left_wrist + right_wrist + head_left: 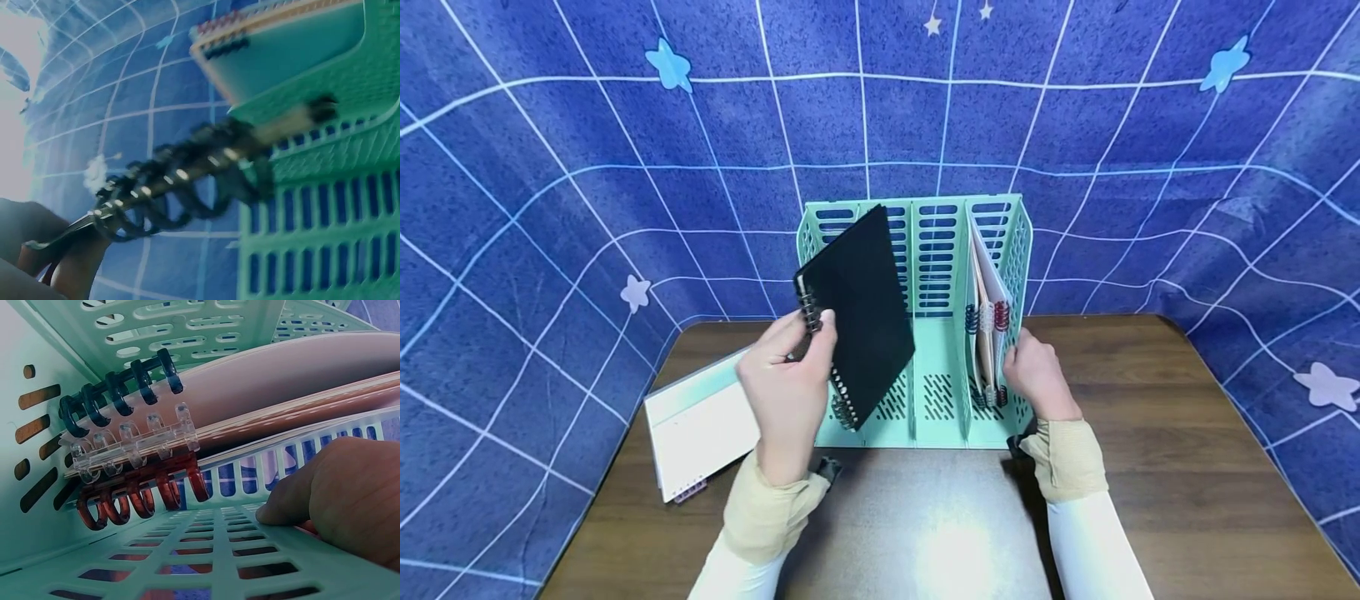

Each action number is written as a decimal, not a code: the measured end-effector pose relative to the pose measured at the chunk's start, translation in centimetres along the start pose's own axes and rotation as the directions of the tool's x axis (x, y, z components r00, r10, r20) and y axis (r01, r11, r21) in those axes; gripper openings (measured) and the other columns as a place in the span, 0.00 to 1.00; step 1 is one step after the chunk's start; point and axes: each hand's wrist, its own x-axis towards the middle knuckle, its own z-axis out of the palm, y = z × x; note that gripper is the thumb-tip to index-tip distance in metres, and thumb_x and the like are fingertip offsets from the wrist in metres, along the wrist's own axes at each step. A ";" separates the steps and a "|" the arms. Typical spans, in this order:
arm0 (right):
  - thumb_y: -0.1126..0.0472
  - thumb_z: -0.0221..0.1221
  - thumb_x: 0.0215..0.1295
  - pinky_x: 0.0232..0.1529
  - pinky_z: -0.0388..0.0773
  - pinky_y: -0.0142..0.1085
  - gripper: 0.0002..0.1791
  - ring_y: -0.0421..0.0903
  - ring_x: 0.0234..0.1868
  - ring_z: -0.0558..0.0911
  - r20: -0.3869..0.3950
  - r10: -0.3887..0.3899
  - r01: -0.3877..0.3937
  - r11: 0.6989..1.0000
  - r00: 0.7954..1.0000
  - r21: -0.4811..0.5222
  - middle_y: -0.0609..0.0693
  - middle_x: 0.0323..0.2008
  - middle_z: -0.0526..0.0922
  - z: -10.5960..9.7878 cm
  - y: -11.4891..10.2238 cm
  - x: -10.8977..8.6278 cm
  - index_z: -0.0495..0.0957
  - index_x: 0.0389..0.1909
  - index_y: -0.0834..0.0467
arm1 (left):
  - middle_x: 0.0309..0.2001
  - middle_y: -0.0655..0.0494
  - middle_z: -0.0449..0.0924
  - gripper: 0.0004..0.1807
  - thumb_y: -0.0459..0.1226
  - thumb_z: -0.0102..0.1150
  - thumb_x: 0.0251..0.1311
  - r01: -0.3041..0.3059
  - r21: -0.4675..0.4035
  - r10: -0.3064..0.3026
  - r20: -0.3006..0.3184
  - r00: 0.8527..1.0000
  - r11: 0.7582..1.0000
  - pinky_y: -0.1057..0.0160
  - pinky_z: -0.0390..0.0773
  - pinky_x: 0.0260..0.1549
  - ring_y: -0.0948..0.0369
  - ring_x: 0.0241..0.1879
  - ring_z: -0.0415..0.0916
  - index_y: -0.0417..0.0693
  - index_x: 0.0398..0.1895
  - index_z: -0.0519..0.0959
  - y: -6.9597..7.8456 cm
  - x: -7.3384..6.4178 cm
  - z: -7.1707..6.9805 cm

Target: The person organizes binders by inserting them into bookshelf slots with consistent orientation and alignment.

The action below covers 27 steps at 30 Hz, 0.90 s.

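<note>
- While my left hand [790,375] pinches the black notebook [865,308], partly hiding the green rack [936,354], my right hand [1037,375] grips the rack's wall [1021,250].
- Head view, unlike right-wrist view, shows the white notebook [700,429] leftward.

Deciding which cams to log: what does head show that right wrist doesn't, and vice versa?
Only head: the left hand pinching the black notebook, and the white notebook lying left of the rack.
Only right wrist: ring loops sharp enough to count, five each on the dark rings, clear rings and red rings.
Both: the green rack, its upright ring-bound notebooks, the right hand.
</note>
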 end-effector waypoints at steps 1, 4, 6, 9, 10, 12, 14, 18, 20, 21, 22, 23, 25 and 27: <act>0.64 0.41 0.74 0.35 0.77 0.61 0.10 0.67 0.33 0.81 -0.002 0.002 -0.002 1.000 1.000 0.001 0.70 0.31 0.78 0.0 0.0 0.0 0.68 0.39 0.67 | 0.37 0.57 0.90 0.04 0.35 0.71 0.62 -0.003 -0.001 0.003 0.000 1.000 1.000 0.71 0.80 0.36 0.63 0.36 0.84 0.47 0.33 0.93 -0.3 -0.2 0.6; 0.64 0.42 0.73 0.35 0.77 0.60 0.10 0.66 0.32 0.80 -0.004 0.003 -0.003 1.000 1.000 0.004 0.69 0.31 0.77 0.2 0.1 0.0 0.68 0.38 0.66 | 0.36 0.57 0.90 0.05 0.35 0.70 0.63 0.002 -0.013 -0.002 -0.012 1.000 1.000 0.69 0.81 0.39 0.62 0.36 0.84 0.47 0.32 0.93 -1.1 -0.7 2.4; 0.64 0.42 0.74 0.35 0.77 0.60 0.10 0.65 0.31 0.79 -0.003 0.006 -0.006 1.000 1.000 0.009 0.69 0.31 0.77 0.3 0.1 0.0 0.68 0.37 0.66 | 0.36 0.57 0.90 0.05 0.35 0.70 0.64 -0.002 -0.006 0.002 -0.024 1.000 1.000 0.68 0.82 0.43 0.62 0.38 0.86 0.47 0.33 0.93 -1.5 -1.1 3.4; 0.64 0.42 0.74 0.34 0.77 0.59 0.09 0.63 0.30 0.78 -0.006 0.004 -0.003 1.000 1.000 0.013 0.67 0.30 0.76 0.4 0.1 0.0 0.68 0.37 0.65 | 0.39 0.57 0.91 0.04 0.36 0.70 0.64 0.004 -0.011 -0.005 -0.035 0.999 1.000 0.65 0.83 0.46 0.62 0.41 0.87 0.48 0.37 0.93 -2.2 -1.8 4.9; 0.64 0.42 0.74 0.33 0.77 0.58 0.09 0.63 0.30 0.78 -0.007 0.003 -0.003 1.000 1.000 0.015 0.67 0.29 0.76 0.4 0.1 0.0 0.68 0.37 0.65 | 0.39 0.57 0.91 0.04 0.36 0.70 0.64 0.004 -0.015 -0.004 -0.040 0.999 1.000 0.64 0.83 0.47 0.61 0.42 0.87 0.49 0.38 0.93 -2.3 -2.0 5.4; 0.64 0.42 0.74 0.33 0.76 0.57 0.09 0.62 0.30 0.77 -0.008 0.003 -0.003 1.000 1.000 0.016 0.66 0.29 0.76 0.3 0.1 0.0 0.68 0.37 0.65 | 0.40 0.57 0.91 0.05 0.36 0.70 0.64 -0.005 -0.009 0.004 -0.049 0.999 1.000 0.62 0.83 0.47 0.61 0.43 0.87 0.49 0.40 0.92 -2.8 -2.5 6.3; 0.64 0.42 0.74 0.33 0.76 0.57 0.09 0.62 0.30 0.78 -0.008 0.002 -0.002 1.000 1.000 0.017 0.66 0.29 0.76 0.3 0.0 0.1 0.68 0.37 0.65 | 0.41 0.56 0.91 0.07 0.37 0.70 0.65 -0.023 -0.006 0.023 -0.056 0.998 1.000 0.61 0.84 0.48 0.61 0.44 0.87 0.50 0.43 0.92 -3.3 -2.9 7.2; 0.64 0.43 0.74 0.35 0.77 0.59 0.09 0.64 0.32 0.79 -0.003 0.004 -0.004 1.000 1.000 0.014 0.67 0.30 0.77 0.2 0.1 0.1 0.68 0.37 0.65 | 0.44 0.57 0.90 0.08 0.35 0.69 0.65 -0.049 -0.003 0.049 -0.053 0.997 0.999 0.61 0.85 0.44 0.62 0.45 0.87 0.51 0.45 0.91 -4.3 -3.8 8.8; 0.64 0.43 0.74 0.35 0.77 0.59 0.09 0.64 0.32 0.79 0.001 0.007 -0.008 1.000 1.000 0.014 0.67 0.30 0.77 0.2 0.1 0.1 0.68 0.37 0.65 | 0.45 0.57 0.90 0.09 0.33 0.69 0.64 -0.044 -0.021 0.043 -0.048 0.998 0.999 0.62 0.86 0.40 0.61 0.45 0.87 0.51 0.46 0.91 -4.8 -4.3 9.6; 0.64 0.43 0.74 0.35 0.77 0.59 0.09 0.64 0.32 0.79 0.002 0.008 -0.008 1.000 1.000 0.014 0.67 0.30 0.77 0.2 0.1 0.1 0.68 0.38 0.65 | 0.45 0.57 0.90 0.10 0.32 0.69 0.64 -0.037 -0.031 0.036 -0.050 0.998 0.999 0.63 0.86 0.39 0.61 0.45 0.88 0.50 0.46 0.91 -5.0 -4.5 9.9; 0.64 0.44 0.74 0.34 0.77 0.58 0.08 0.64 0.31 0.79 0.002 0.010 -0.010 1.000 1.000 0.014 0.67 0.30 0.77 0.2 0.1 0.1 0.68 0.38 0.65 | 0.45 0.56 0.90 0.10 0.31 0.69 0.63 -0.032 -0.044 0.029 -0.053 0.998 0.999 0.63 0.86 0.37 0.60 0.45 0.88 0.50 0.46 0.91 -5.3 -4.7 10.3; 0.64 0.44 0.74 0.34 0.77 0.58 0.08 0.63 0.31 0.78 0.002 0.009 -0.009 1.000 1.000 0.013 0.67 0.30 0.77 0.2 0.1 0.1 0.68 0.38 0.65 | 0.45 0.56 0.90 0.11 0.30 0.69 0.63 -0.025 -0.050 0.022 -0.058 0.998 0.998 0.63 0.86 0.36 0.60 0.44 0.88 0.49 0.46 0.91 -5.5 -4.8 10.6; 0.65 0.44 0.74 0.33 0.77 0.57 0.08 0.62 0.30 0.78 -0.003 0.005 -0.005 1.000 1.000 0.011 0.66 0.29 0.76 0.3 0.2 0.1 0.68 0.37 0.65 | 0.44 0.56 0.90 0.11 0.29 0.69 0.62 -0.009 -0.058 0.005 -0.072 0.997 0.998 0.62 0.87 0.36 0.59 0.43 0.88 0.50 0.46 0.90 -5.8 -5.1 11.2; 0.65 0.44 0.73 0.33 0.76 0.57 0.08 0.62 0.30 0.77 -0.008 0.002 -0.002 1.000 1.000 0.009 0.65 0.29 0.76 0.3 0.2 0.1 0.68 0.37 0.65 | 0.44 0.56 0.90 0.12 0.28 0.70 0.62 0.000 -0.060 -0.005 -0.084 0.996 0.998 0.62 0.87 0.36 0.59 0.43 0.88 0.49 0.47 0.90 -6.1 -5.3 11.8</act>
